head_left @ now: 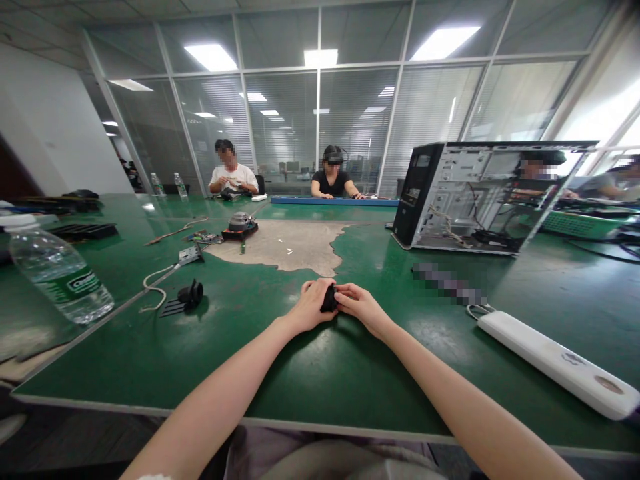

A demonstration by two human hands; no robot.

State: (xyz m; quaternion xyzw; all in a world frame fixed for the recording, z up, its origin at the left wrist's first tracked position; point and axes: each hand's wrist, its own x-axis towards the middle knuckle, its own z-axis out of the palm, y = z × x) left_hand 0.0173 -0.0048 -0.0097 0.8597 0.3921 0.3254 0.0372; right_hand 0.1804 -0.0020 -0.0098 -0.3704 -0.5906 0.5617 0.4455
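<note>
Both hands meet over the green table, in the middle of the view. Wrapped round a small black part is my left hand, which hides much of it. From the other side, the fingertips of my right hand close on the same part. Its exact kind does not show; it looks dark and compact. To the left lies another black piece with a round end and flat prongs.
A clear water bottle stands at the left. At the right are an opened computer case and a white power bank-like device with a cord. Small electronic parts lie farther back. Two people sit across the table.
</note>
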